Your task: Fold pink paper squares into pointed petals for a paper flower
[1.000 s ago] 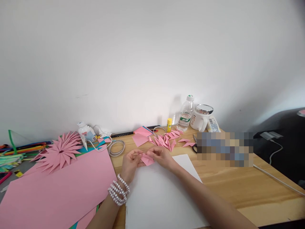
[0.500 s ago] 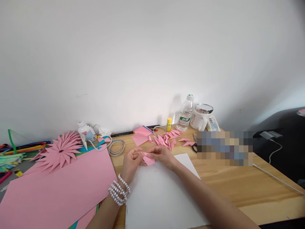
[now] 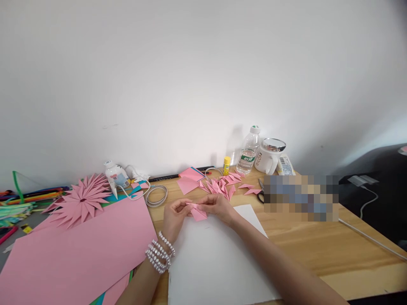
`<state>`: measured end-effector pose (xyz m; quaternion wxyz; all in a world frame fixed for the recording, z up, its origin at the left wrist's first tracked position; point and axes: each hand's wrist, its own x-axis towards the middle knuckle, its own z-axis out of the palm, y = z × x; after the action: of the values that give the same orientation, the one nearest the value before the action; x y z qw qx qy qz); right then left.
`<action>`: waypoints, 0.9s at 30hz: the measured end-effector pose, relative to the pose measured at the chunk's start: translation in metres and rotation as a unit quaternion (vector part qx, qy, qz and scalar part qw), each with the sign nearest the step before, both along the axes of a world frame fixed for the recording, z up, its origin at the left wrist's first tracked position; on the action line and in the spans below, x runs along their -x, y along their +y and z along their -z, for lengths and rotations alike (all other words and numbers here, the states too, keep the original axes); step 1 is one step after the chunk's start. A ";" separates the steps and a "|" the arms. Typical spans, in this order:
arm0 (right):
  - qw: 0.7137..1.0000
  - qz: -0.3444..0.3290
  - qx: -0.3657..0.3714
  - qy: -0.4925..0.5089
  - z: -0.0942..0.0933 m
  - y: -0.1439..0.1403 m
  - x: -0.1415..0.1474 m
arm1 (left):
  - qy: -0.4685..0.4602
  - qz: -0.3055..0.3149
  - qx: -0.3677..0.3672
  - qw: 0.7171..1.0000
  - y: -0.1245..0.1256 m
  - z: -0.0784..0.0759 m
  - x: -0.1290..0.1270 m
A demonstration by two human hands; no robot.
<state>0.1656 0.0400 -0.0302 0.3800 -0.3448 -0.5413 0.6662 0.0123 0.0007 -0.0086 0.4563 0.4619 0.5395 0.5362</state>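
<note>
A small piece of folded pink paper (image 3: 199, 214) is pinched between my two hands, above the far end of a white board (image 3: 219, 258). My left hand (image 3: 175, 214), with beaded bracelets at the wrist, grips its left side. On its right side, the thumb and fingers of my right hand (image 3: 218, 208) close on the paper. Part of the paper is hidden behind my fingers. Just beyond my hands lies a pile of folded pink paper pieces (image 3: 219, 186), with pink paper squares (image 3: 187, 185) to its left.
At left, a pink pointed paper wheel (image 3: 83, 200) rests on large pink sheets (image 3: 85, 254). Along the wall stand a white bottle (image 3: 116, 174), a yellow glue stick (image 3: 226, 166), a water bottle (image 3: 248, 154) and a white mug (image 3: 269, 159). Scissors (image 3: 260, 195) lie beside a blurred patch at right.
Both hands keep their grip on the pink paper, and the fingers of my left hand have shifted slightly. The whole view has moved a little.
</note>
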 end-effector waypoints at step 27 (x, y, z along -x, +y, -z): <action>0.994 -0.003 -0.102 -0.024 -0.006 -0.006 0.007 | -0.108 -0.010 0.068 0.992 0.000 0.002 0.001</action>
<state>0.1583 0.0336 -0.0238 0.3980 -0.3182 -0.6168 0.5999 0.0111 0.0003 -0.0107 0.5371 0.3640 0.5261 0.5498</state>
